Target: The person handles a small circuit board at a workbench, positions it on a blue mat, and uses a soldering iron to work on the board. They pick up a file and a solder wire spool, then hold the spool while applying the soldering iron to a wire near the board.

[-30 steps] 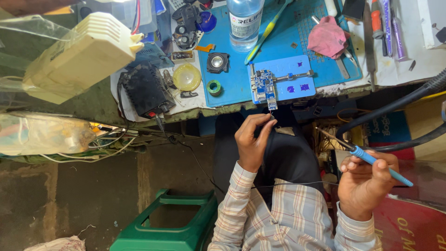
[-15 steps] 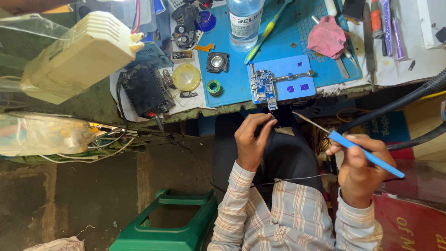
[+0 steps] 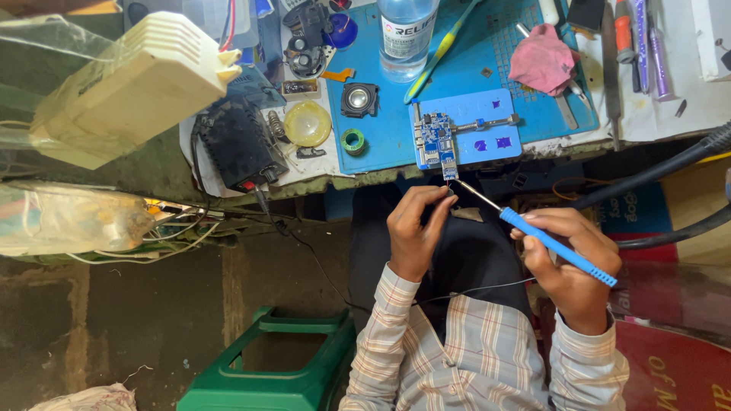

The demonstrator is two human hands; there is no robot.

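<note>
From the head camera, a blue-handled soldering iron (image 3: 558, 247) is gripped in the closed right hand (image 3: 567, 266), its thin metal tip aimed at the pinched fingertips of the left hand (image 3: 415, 232) — whatever is held there is too small to make out. Both hands are kept near the body, just below the bench edge. A small blue circuit board (image 3: 436, 141) is clamped in a holder on the blue mat (image 3: 381, 137), beside a clear bottle (image 3: 406, 30) and a pink cloth (image 3: 542, 62). The iron is judged light and stiff — best held by the insulated handle only.

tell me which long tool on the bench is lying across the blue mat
The yellow-green toothbrush: it lies slanted on the blue mat; the other tools rest on white paper.
</note>
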